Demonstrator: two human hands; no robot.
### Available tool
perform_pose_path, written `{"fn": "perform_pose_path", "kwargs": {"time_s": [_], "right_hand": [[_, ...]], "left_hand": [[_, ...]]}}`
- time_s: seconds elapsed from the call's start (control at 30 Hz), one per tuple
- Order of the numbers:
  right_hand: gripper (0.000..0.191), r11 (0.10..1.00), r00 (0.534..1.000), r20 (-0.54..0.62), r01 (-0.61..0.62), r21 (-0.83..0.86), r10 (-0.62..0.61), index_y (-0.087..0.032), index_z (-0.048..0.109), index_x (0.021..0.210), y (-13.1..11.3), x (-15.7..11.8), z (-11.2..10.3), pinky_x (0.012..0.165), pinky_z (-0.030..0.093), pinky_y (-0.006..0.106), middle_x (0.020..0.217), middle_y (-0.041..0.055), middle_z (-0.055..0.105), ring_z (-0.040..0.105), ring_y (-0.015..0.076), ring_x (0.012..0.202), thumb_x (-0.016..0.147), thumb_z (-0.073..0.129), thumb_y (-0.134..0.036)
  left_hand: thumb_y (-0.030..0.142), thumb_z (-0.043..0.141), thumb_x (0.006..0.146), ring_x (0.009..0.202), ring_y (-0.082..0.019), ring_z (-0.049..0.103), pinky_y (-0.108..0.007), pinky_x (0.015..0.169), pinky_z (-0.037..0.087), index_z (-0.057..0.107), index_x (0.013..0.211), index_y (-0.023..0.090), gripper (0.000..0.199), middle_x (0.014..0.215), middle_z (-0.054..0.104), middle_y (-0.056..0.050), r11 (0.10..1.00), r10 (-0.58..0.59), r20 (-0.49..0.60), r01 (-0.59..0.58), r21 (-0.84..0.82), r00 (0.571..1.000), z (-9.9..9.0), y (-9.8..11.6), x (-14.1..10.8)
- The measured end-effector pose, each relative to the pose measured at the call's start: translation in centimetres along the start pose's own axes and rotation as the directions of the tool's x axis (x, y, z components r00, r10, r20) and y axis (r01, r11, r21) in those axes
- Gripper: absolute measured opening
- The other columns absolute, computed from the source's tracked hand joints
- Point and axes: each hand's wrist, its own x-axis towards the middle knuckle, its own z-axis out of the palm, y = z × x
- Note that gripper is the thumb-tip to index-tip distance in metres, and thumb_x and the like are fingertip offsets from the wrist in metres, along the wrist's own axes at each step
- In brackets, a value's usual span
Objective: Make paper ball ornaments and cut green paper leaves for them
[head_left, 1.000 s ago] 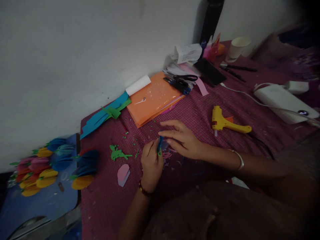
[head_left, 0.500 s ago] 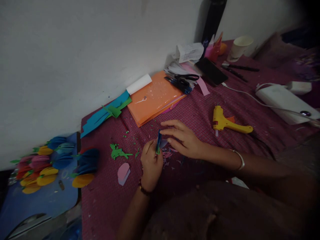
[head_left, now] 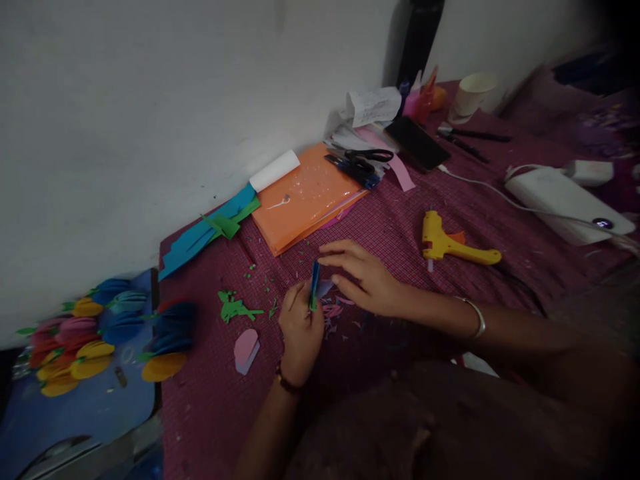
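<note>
My left hand (head_left: 300, 330) pinches a small folded blue paper piece (head_left: 315, 283) with a green bit at its base, held upright above the maroon checked cloth (head_left: 390, 227). My right hand (head_left: 365, 280) lies just to the right with fingers spread, its fingertips touching the top of the blue piece. Under the right hand lie pale and pink paper scraps (head_left: 331, 309). A pink cut-out shape (head_left: 246, 349) sits to the left of my left wrist. Green paper cuttings (head_left: 234, 307) lie further left.
A yellow glue gun (head_left: 453, 245) lies to the right. An orange plastic folder (head_left: 305, 197), black scissors (head_left: 363, 160), a phone (head_left: 417, 142), a paper cup (head_left: 470, 93) and a white power adapter (head_left: 563, 197) sit further back. Coloured paper flowers (head_left: 100, 330) rest on a blue board at left.
The blue piece has risen slightly and stands more upright in my left hand. My right hand's fingertips have stayed at its top. The view has shifted a little.
</note>
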Motion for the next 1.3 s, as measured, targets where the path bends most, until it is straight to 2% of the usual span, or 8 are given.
{"fn": "perform_pose_path", "kwargs": {"time_s": [0.53,0.9,1.07,1.13,1.2,1.3], "right_hand": [[0.037,0.999,0.999,0.029,-0.026,0.036,0.025,-0.02,0.053,0.121,0.02,0.17,0.03,0.098,0.047,0.047,0.125,0.0135,0.055,0.053,0.0238,0.117,0.085,0.052,-0.013],[0.028,0.989,0.999,0.027,-0.039,0.146,0.035,-0.017,0.056,0.115,0.39,0.21,0.12,0.087,0.049,0.038,0.103,0.0092,0.061,0.057,0.0196,0.099,0.088,0.052,-0.013],[0.031,0.985,0.997,0.049,-0.068,0.156,0.061,-0.018,0.056,0.117,0.42,0.28,0.13,0.084,0.048,0.037,0.1,0.0076,0.06,0.057,0.019,0.096,0.086,0.051,-0.011],[0.034,0.98,0.996,0.049,-0.082,0.18,0.074,-0.018,0.055,0.118,0.48,0.25,0.23,0.084,0.047,0.036,0.098,0.0064,0.06,0.057,0.0181,0.094,0.085,0.052,-0.009],[0.037,0.967,0.994,0.039,-0.106,0.231,0.1,-0.018,0.056,0.117,0.58,0.26,0.33,0.084,0.047,0.035,0.093,0.0046,0.059,0.057,0.0168,0.091,0.082,0.054,-0.008],[0.037,0.941,0.986,0.039,-0.164,0.297,0.16,-0.018,0.057,0.116,0.68,0.39,0.37,0.081,0.048,0.032,0.086,0.0016,0.057,0.057,0.015,0.085,0.079,0.059,-0.009]], "left_hand": [[0.011,0.052,0.084,0.101,-0.019,0.063,-0.033,0.09,0.051,0.062,0.117,0.016,0.034,0.105,0.068,-0.009,1.0,0.002,-0.006,-0.002,0.005,1.0,0.04,-0.02,-0.01],[0.013,0.052,0.085,0.099,-0.019,0.063,-0.033,0.088,0.05,0.063,0.117,0.017,0.033,0.105,0.068,-0.009,1.0,-0.026,0.008,0.026,-0.01,1.0,-0.09,-0.06,0.1],[0.012,0.052,0.084,0.097,-0.019,0.063,-0.032,0.087,0.049,0.064,0.114,0.017,0.032,0.103,0.069,-0.009,0.997,-0.032,0.0,0.032,-0.066,0.999,0.01,-0.06,0.19],[0.013,0.054,0.084,0.092,-0.019,0.064,-0.031,0.084,0.05,0.066,0.106,0.017,0.026,0.098,0.069,-0.007,0.988,-0.082,0.028,0.085,-0.13,0.996,0.05,0.12,0.3],[0.018,0.056,0.084,0.081,-0.017,0.064,-0.029,0.076,0.051,0.068,0.095,0.018,0.016,0.087,0.07,-0.005,0.952,-0.187,0.087,0.203,-0.232,0.978,0.07,0.41,0.44],[0.029,0.058,0.085,0.067,-0.016,0.064,-0.027,0.066,0.051,0.069,0.084,0.016,0.017,0.074,0.071,-0.003,0.795,-0.369,0.233,0.435,-0.423,0.9,0.19,0.82,0.55]]}}
